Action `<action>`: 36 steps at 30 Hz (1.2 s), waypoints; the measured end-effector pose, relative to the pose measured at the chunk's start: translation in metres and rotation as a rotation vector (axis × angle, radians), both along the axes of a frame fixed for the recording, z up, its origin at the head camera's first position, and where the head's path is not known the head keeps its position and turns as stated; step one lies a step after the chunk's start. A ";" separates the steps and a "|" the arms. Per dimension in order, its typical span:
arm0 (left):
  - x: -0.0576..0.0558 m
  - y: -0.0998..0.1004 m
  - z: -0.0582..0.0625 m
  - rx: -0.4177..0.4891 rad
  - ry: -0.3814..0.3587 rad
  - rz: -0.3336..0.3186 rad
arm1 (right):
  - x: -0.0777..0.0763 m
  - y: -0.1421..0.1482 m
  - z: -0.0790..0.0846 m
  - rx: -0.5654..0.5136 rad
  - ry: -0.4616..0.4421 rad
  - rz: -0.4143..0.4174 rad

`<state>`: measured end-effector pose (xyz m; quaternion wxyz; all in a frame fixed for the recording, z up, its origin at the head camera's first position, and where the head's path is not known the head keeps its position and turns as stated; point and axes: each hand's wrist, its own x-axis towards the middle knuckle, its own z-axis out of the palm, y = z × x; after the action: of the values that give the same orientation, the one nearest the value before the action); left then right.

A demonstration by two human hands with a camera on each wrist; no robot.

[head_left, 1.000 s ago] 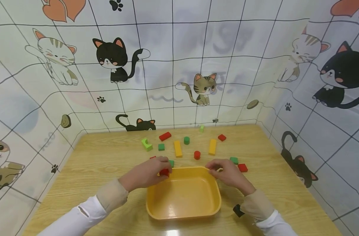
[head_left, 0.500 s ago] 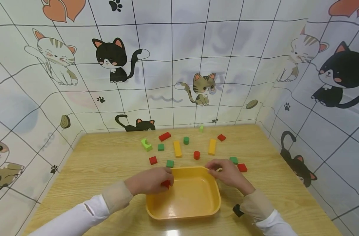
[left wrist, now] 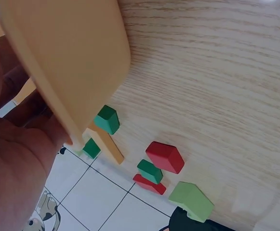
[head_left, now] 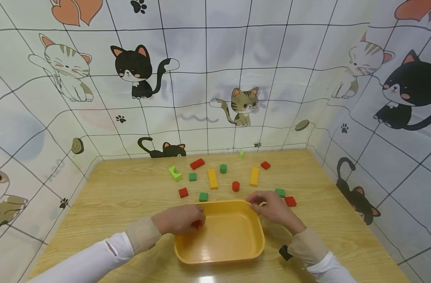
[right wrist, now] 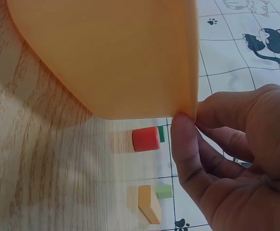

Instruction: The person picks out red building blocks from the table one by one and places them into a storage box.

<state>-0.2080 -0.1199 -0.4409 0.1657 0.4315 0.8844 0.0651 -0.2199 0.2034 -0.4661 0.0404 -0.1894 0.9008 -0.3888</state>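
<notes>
A shallow yellow-orange tray [head_left: 233,257] sits on the table. Over its left side, my left hand [head_left: 180,219] reaches in and grips a red block [head_left: 196,224], which the fingers partly cover. In the left wrist view the tray's outer wall [left wrist: 82,43] hides most of those fingers. My right hand [head_left: 273,206] pinches the tray's rim at the far right corner; the right wrist view shows thumb and fingers [right wrist: 185,139] on that edge. Just beyond the tray lie a green block [head_left: 203,197], a red block [head_left: 183,192] and a red cylinder [head_left: 235,186].
Farther back lie two yellow planks [head_left: 212,179], a light green arched block [head_left: 175,173], a green cylinder [head_left: 223,168] and a red bar [head_left: 197,164]. Right of the tray are a green block [head_left: 280,192] and a red block [head_left: 290,201]. A cat-print sheet [head_left: 187,118] walls the table.
My left hand has carried the red block over the tray's left rim and down inside it, uncovering the red and green blocks behind. My right hand stays at the rim.
</notes>
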 end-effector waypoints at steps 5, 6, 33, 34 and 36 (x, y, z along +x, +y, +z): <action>0.000 -0.001 -0.006 -0.017 0.010 -0.006 | 0.000 -0.001 0.000 -0.004 -0.008 -0.006; 0.000 -0.001 -0.007 -0.017 0.011 -0.007 | 0.000 -0.001 0.000 -0.005 -0.006 -0.006; 0.008 -0.006 -0.013 0.038 0.114 -0.058 | 0.000 -0.001 0.000 0.004 0.004 -0.004; 0.009 -0.005 -0.011 0.039 0.115 -0.056 | 0.000 -0.001 0.000 0.002 0.006 -0.003; 0.011 -0.004 -0.007 0.042 0.119 -0.048 | 0.000 -0.001 0.000 -0.003 0.010 0.003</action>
<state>-0.1972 -0.1241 -0.4475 0.1052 0.4590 0.8805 0.0539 -0.2195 0.2021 -0.4665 0.0359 -0.1926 0.9001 -0.3892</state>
